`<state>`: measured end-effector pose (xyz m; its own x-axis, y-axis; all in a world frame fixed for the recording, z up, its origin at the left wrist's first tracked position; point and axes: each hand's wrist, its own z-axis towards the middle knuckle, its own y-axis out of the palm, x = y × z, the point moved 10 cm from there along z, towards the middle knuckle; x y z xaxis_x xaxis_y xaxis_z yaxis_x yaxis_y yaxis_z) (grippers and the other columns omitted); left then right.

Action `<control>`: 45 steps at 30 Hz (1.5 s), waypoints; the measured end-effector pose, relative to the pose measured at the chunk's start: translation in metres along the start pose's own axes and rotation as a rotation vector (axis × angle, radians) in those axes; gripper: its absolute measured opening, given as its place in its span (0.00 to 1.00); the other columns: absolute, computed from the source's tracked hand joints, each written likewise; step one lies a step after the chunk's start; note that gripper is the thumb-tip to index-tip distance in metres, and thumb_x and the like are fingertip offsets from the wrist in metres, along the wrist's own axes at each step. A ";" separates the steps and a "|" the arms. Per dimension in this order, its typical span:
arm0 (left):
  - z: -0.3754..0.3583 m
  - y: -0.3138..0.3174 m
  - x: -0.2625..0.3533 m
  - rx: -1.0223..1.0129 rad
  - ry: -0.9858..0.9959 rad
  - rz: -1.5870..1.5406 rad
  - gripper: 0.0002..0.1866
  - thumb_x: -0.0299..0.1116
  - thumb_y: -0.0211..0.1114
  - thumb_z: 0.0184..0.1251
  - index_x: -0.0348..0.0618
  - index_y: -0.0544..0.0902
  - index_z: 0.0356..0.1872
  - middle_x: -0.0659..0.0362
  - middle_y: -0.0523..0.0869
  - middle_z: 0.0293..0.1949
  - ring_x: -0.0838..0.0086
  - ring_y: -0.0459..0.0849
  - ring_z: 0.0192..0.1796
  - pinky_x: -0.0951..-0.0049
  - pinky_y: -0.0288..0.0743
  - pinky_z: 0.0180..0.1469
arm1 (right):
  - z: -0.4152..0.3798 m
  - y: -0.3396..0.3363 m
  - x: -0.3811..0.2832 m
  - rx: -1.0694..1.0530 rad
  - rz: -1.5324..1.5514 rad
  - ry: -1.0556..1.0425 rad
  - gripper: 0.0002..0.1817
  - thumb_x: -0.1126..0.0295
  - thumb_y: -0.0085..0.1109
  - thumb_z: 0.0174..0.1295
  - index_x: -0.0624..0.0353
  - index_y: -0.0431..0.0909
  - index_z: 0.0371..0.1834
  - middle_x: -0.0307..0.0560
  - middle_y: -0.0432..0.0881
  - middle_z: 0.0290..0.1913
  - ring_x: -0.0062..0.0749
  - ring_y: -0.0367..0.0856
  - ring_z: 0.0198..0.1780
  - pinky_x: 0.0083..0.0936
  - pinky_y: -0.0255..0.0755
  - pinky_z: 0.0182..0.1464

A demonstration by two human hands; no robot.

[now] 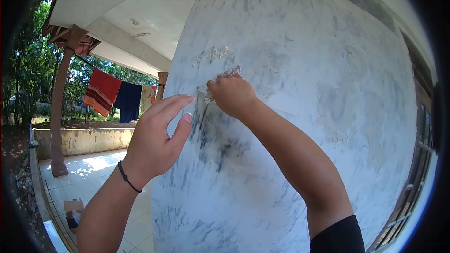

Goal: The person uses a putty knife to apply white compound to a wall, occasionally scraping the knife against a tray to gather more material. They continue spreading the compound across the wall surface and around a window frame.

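In front of me stands a white wall (pixel 290 159) with grey streaks and rough, peeling patches. My right hand (pixel 230 94) is closed against it, beside loose flaking material (pixel 208 95); whether its fingers grip a tool or a flake is hidden. More crumbly material shows just above the knuckles. My left hand (pixel 161 133), with a black cord on the wrist, is raised at the wall's left edge. Its fingers are stretched out, thumb apart, and it holds nothing. Pale dust marks its fingertips. Below my right hand lies a dark, stained patch (pixel 220 147).
At the left, a red cloth (pixel 102 91) and a dark blue cloth (pixel 128 102) hang on a line by a brown post (pixel 60 112). Behind runs a low wall (pixel 84 141). Cardboard (pixel 73 205) lies on the tiled floor (pixel 101 173). A window (pixel 412 173) is at right.
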<state>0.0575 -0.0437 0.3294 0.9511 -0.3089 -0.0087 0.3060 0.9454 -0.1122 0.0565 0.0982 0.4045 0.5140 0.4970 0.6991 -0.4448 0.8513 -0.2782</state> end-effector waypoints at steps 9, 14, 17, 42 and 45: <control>0.013 0.014 0.018 -0.016 0.093 0.033 0.16 0.28 0.53 0.65 0.33 0.77 0.51 0.46 0.80 0.50 0.56 0.78 0.54 0.66 0.69 0.58 | -0.066 -0.051 0.019 0.395 0.071 -0.130 0.09 0.70 0.49 0.62 0.61 0.74 0.43 0.57 0.79 0.51 0.46 0.79 0.53 0.37 0.69 0.58; 0.012 0.021 -0.016 0.031 0.092 -0.030 0.16 0.29 0.54 0.65 0.32 0.76 0.50 0.45 0.80 0.49 0.56 0.78 0.53 0.66 0.70 0.56 | -0.043 -0.064 0.045 0.380 0.069 0.005 0.11 0.70 0.46 0.65 0.62 0.71 0.47 0.57 0.78 0.53 0.45 0.77 0.56 0.36 0.69 0.58; 0.010 0.026 -0.041 0.015 0.072 -0.070 0.17 0.29 0.53 0.66 0.33 0.76 0.53 0.46 0.79 0.51 0.57 0.78 0.55 0.67 0.69 0.58 | -0.015 -0.054 0.047 0.378 0.041 0.047 0.12 0.71 0.45 0.66 0.62 0.69 0.49 0.57 0.77 0.54 0.46 0.76 0.57 0.37 0.69 0.59; 0.021 0.025 -0.147 0.268 0.347 -0.234 0.18 0.33 0.51 0.67 0.30 0.77 0.50 0.42 0.81 0.45 0.53 0.81 0.48 0.64 0.73 0.52 | 0.078 0.008 0.043 0.155 -0.221 0.261 0.17 0.69 0.44 0.63 0.72 0.73 0.47 0.63 0.77 0.51 0.56 0.78 0.51 0.38 0.75 0.51; 0.022 0.028 -0.147 0.268 0.353 -0.275 0.18 0.33 0.50 0.67 0.30 0.76 0.50 0.42 0.81 0.44 0.53 0.81 0.47 0.64 0.73 0.52 | 0.074 0.022 0.041 0.168 -0.266 0.273 0.18 0.68 0.44 0.63 0.72 0.73 0.49 0.63 0.77 0.51 0.55 0.77 0.52 0.38 0.75 0.52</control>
<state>-0.0725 0.0308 0.3490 0.7756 -0.5222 -0.3546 0.5869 0.8034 0.1006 0.0132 0.1249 0.4756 0.7924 0.3094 0.5258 -0.3727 0.9278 0.0157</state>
